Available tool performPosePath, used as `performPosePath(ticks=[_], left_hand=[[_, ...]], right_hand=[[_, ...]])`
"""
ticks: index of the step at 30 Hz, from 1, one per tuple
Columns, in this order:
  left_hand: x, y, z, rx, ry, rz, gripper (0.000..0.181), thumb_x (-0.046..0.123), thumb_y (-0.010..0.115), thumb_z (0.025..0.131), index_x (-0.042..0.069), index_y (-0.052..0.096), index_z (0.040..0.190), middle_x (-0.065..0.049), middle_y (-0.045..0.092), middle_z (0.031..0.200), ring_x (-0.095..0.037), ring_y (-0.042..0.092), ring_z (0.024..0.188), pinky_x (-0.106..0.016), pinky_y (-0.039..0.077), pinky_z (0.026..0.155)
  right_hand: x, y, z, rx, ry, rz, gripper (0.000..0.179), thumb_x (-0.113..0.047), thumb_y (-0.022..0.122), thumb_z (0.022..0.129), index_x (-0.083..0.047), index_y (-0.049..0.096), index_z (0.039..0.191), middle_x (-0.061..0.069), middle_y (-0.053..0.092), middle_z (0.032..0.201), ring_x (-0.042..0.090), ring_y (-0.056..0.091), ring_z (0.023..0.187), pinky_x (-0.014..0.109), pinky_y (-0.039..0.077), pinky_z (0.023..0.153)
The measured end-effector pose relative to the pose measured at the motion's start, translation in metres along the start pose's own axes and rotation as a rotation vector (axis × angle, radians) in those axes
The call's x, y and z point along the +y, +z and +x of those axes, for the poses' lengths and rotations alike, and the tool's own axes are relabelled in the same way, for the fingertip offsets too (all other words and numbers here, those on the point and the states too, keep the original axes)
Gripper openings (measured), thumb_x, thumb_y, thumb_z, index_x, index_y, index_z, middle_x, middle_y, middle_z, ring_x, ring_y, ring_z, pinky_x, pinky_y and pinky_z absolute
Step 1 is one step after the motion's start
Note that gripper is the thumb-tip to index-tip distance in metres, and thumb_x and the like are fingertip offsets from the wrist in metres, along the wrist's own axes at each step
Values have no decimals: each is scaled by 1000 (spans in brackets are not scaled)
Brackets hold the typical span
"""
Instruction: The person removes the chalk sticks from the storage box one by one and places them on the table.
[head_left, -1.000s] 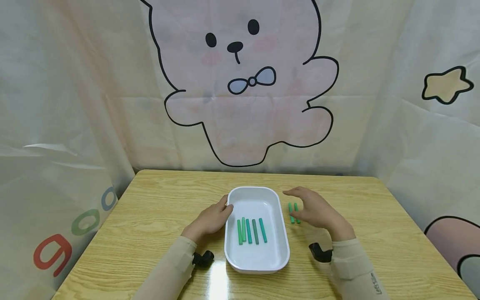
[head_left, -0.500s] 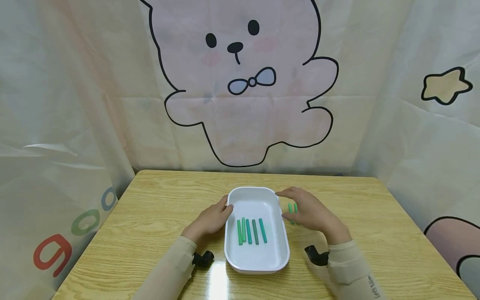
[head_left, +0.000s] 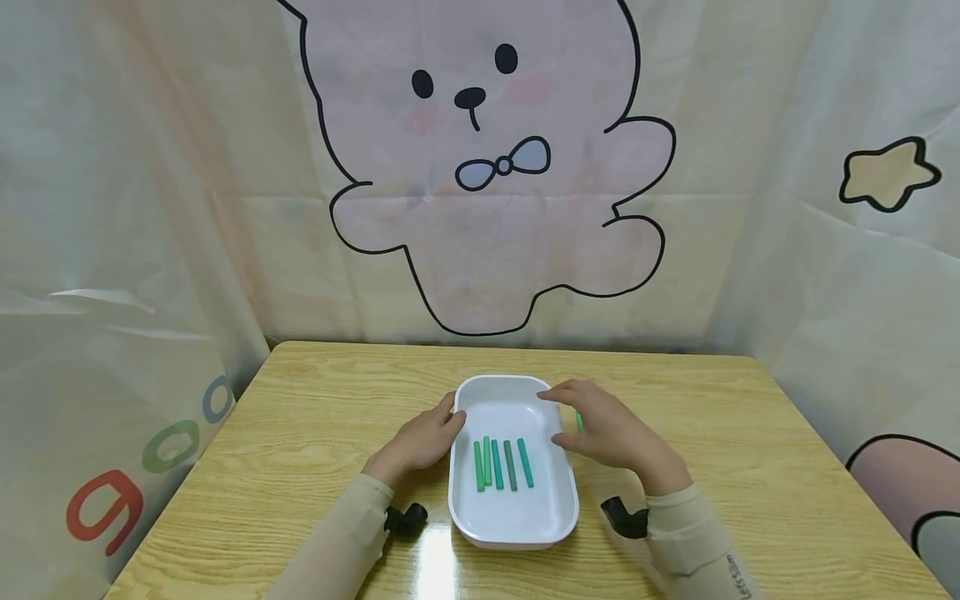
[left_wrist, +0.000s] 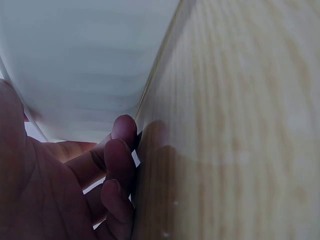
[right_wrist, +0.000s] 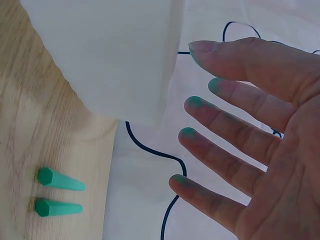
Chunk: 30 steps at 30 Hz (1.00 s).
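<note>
A white rectangular tray (head_left: 513, 523) stands on the table in the head view. Inside it lie several green and teal chalk-like sticks (head_left: 511, 465), roughly side by side. My left hand (head_left: 416, 437) holds the tray's left side, thumb over the rim; the left wrist view shows fingers (left_wrist: 119, 157) curled low against its outer wall. Over the right rim hovers my right hand (head_left: 611, 429), fingers spread and holding nothing, fingertips (right_wrist: 194, 102) stained green. Two more green sticks (right_wrist: 60, 179) lie on the table right of the tray, mostly hidden by this hand in the head view.
The wooden table (head_left: 345, 375) reaches back to a fabric backdrop (head_left: 262, 250) printed with a bear. More printed cloth hangs at both sides. Black wrist cameras (head_left: 406, 521) sit at both sleeves, close to the tabletop.
My right hand has moved left, from above the two loose green sticks to the tray's right rim. The left hand and the tray stay in place.
</note>
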<state>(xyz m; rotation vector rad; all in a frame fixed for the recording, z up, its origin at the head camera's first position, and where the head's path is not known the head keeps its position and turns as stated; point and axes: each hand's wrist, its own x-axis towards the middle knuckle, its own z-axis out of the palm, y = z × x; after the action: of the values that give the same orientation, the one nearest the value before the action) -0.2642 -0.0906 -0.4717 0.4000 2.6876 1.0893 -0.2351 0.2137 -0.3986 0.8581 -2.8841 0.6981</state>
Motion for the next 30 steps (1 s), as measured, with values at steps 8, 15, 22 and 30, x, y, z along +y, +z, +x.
performPosePath(ticks=[8, 15, 22, 30], left_hand=[[0, 1, 0, 4, 1, 4, 56, 47, 30, 110, 24, 36, 161, -7, 62, 146, -26, 64, 124, -54, 48, 106], [0, 1, 1, 9, 1, 12, 56, 47, 29, 110, 23, 37, 161, -8, 62, 146, -27, 64, 126, -54, 48, 107], [1, 0, 1, 5, -1, 12, 57, 48, 30, 110, 23, 36, 161, -8, 63, 145, -23, 65, 119, -54, 49, 106], [0, 0, 1, 4, -2, 14, 56, 47, 30, 110, 23, 37, 160, -8, 64, 143, -21, 65, 113, -53, 50, 102]], right_hand=[[-4, 7, 3, -52, 30, -27, 56, -19, 84, 86, -11, 66, 139, 9, 65, 137, 31, 60, 128, 51, 51, 105], [-7, 13, 6, -85, 30, -22, 56, -19, 85, 85, -10, 66, 138, 8, 65, 136, 30, 59, 129, 51, 50, 107], [-12, 19, 8, -112, 22, -4, 57, -17, 85, 84, -10, 67, 138, 9, 65, 136, 30, 59, 128, 51, 51, 106], [-12, 27, 11, -141, 12, -17, 58, -17, 86, 83, -10, 67, 137, 9, 66, 135, 30, 59, 127, 51, 51, 105]])
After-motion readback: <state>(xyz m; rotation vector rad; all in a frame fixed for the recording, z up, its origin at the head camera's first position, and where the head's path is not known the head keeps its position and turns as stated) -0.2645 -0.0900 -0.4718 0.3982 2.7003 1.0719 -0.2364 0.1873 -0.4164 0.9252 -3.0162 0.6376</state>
